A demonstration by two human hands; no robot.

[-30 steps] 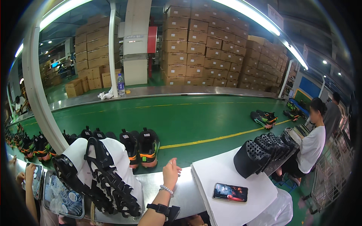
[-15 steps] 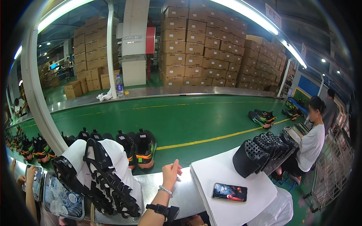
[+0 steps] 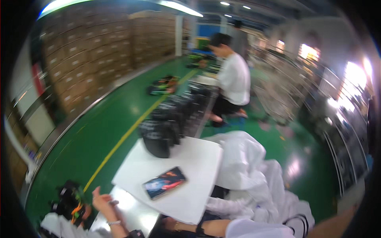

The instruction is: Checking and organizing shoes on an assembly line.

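My left hand (image 3: pixel 104 203), with a pale bead bracelet on its wrist, is raised beside the metal tabletop (image 3: pixel 137 210). Its fingers are loosely bent and apart, and nothing shows in them. Close by on its left stand black shoes (image 3: pixel 71 202) with orange and green parts. My right hand (image 3: pixel 170 224) lies low, by the near edge of a white board (image 3: pixel 131 162); its fingers are hidden or smeared. On that board a smartphone (image 3: pixel 164 182) lies face up with a lit picture. A row of black perforated pieces (image 3: pixel 158 137) stands at the board's far end.
White bag-like material (image 3: pixel 242 158) bulges right of the board. Farther off, a person in a white top (image 3: pixel 234 77) sits at the line, another person (image 3: pixel 239 39) behind. Wire racks (image 3: pixel 278 87) stand right. More shoes (image 3: pixel 163 85) sit on the green surface; stacked cartons (image 3: pixel 87 51) rise behind.
My view has swung right, blurring the picture and moving board and phone toward the middle. The shoe upper stack has mostly left the view. My right arm now shows low down.
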